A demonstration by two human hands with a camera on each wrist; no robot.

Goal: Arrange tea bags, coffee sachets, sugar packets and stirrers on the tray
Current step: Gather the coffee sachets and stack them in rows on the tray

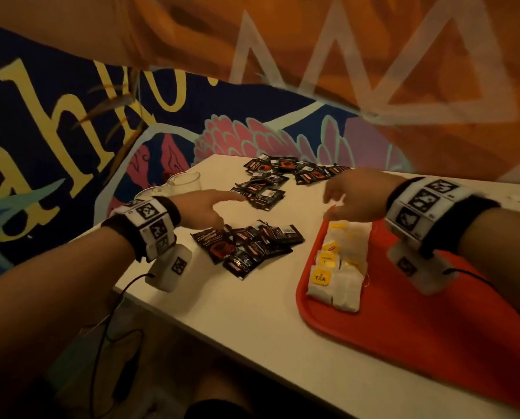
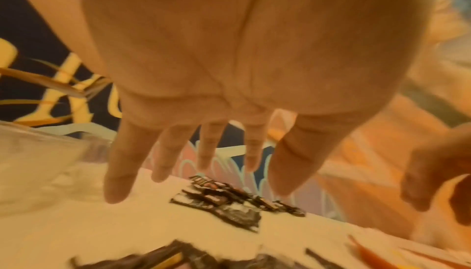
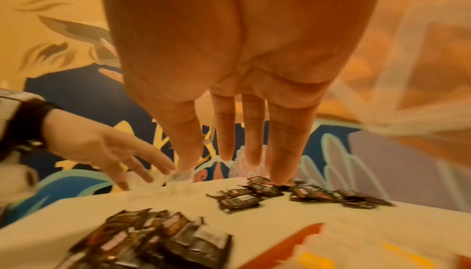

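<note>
Left hand (image 1: 202,211) hovers over the near pile of coffee sachets (image 1: 246,247), grip apart, empty. Two more sachet piles (image 1: 282,176) lie far on the counter (image 1: 237,313). Right hand (image 1: 355,195), fingers spread, hangs above tea bags (image 1: 341,264) on the red tray (image 1: 419,343); counts unclear.

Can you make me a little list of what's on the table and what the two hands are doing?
table: white table, by a painted wall
tray: red tray on the right side
tea bags: row of tea bags lying on the tray
coffee sachets: near pile of dark sachets beside the tray; far scatter near the wall
glass: clear glass at the far left edge
left hand: left hand open above the near pile, holding nothing
right hand: right hand open over the tray's far end, holding nothing
</note>
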